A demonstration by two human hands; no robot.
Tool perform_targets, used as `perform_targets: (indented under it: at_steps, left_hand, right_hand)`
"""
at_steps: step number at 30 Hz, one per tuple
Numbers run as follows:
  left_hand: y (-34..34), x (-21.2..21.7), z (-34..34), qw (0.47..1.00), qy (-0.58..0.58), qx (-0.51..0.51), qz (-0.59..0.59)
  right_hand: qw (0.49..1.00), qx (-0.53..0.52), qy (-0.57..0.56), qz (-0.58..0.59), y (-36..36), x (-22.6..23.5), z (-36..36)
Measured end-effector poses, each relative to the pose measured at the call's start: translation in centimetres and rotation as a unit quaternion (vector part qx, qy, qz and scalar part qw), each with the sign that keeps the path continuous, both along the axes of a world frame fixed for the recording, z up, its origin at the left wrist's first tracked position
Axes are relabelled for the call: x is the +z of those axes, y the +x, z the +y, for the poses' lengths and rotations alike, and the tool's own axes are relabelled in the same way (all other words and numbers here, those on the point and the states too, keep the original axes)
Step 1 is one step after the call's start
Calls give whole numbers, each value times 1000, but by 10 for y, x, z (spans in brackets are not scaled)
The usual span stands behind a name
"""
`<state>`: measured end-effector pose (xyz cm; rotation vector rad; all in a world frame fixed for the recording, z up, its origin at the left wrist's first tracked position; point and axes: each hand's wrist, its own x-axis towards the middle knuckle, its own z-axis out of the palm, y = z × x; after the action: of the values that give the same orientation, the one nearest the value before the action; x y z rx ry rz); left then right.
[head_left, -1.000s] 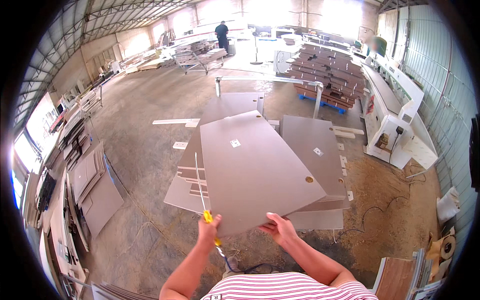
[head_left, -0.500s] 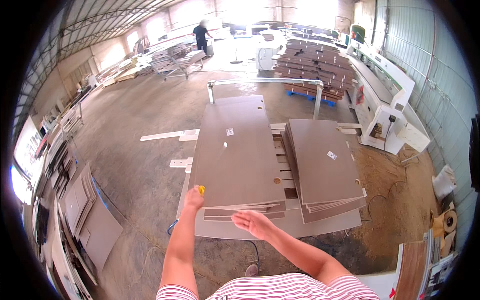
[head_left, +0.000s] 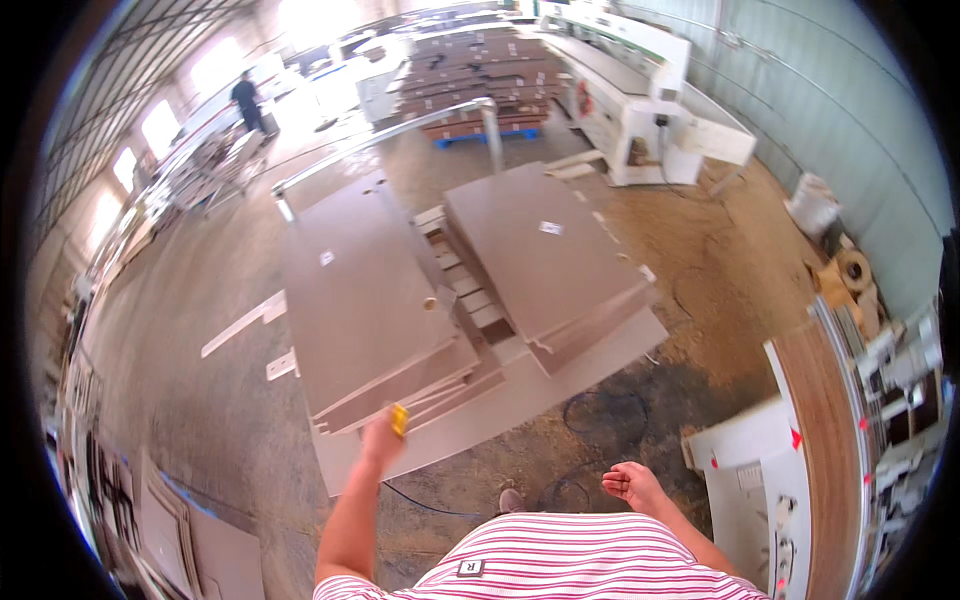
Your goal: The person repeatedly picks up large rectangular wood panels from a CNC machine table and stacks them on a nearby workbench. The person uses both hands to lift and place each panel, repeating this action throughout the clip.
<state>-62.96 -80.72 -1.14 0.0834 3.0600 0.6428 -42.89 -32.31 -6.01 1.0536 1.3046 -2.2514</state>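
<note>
My left hand (head_left: 381, 438) is closed around a small yellow object (head_left: 400, 419), whose kind is too blurred to tell. It is near the front edge of the left stack of grey-brown panels (head_left: 365, 285), whose top panel has a small white label and a round hole. My right hand (head_left: 632, 484) is out to the right, above the floor, with fingers loosely bent and apart and nothing visible in it. Beside the left stack lies a second stack of similar panels (head_left: 545, 255). Both rest on a larger board (head_left: 560, 375) over a slatted support.
A metal rail (head_left: 385, 145) rises behind the stacks. Farther back are a pallet of brown boards (head_left: 480, 80) and a long white machine (head_left: 640, 110). At right is a wood-topped bench (head_left: 820, 450). Dark cables (head_left: 600, 400) lie on the floor. A person (head_left: 247, 103) stands far left.
My view has swung to the right and tilted. My right hand has moved from the left stack's front edge out to the right; my left hand still holds the yellow object.
</note>
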Motion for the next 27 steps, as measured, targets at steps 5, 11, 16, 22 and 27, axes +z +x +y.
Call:
perform_targets:
  at_steps: [5,11,16,22,27]
  left_hand:
    - [40,-35,138,979,189,-42,-60]
    - [26,-28,232,986,146,-76,-2]
    - [73,51,400,930,-124,-346,14]
    - [215,76,636,777,-69,-625,-39]
    - [353,38,754,579,22,-777,-244]
  right_hand:
    - [995,-90,-34,-2,98,-13,64]
    - [973,-227,-13,34,231,-10,154]
    - [929,-369,23,17,371,-29,215]
    - [847,-531,24,-12,481,-29,224]
    - [768,-640,-28,18,515,-51,178]
